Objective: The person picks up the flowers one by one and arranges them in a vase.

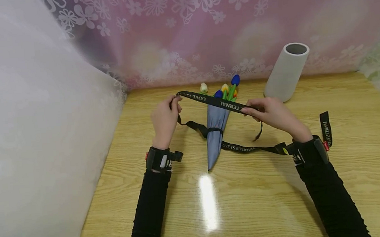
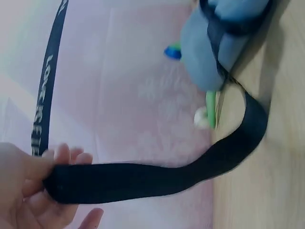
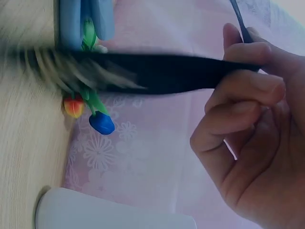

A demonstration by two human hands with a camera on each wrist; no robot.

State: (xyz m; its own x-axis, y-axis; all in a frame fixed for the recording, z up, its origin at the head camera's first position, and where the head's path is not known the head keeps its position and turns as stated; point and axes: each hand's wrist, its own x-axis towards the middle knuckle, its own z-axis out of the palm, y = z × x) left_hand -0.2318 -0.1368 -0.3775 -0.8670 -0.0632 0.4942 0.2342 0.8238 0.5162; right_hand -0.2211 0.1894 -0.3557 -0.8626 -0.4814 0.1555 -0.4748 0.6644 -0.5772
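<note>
A black ribbon (image 1: 215,101) printed with white "LOVE IS ETERNAL" letters stretches between both hands above a bouquet. My left hand (image 1: 165,120) pinches one part of it; in the left wrist view the ribbon (image 2: 124,183) bends back over the fingers. Thumb and fingers of my right hand (image 1: 271,112) pinch the other part, and a short end dangles below. The bouquet lies on the table in grey-blue wrapping paper (image 1: 215,118), its narrow end toward me. Ribbon also circles its middle and trails out to both sides. Blue, yellow, orange and white tulips (image 1: 235,80) stick out at the top.
A white vase (image 1: 287,71) stands at the back right of the wooden table (image 1: 250,203). Near the right wrist lies a ribbon end (image 1: 325,126). Behind the table hangs a pink flowered curtain (image 1: 183,29), with white cloth (image 1: 43,126) along the left side.
</note>
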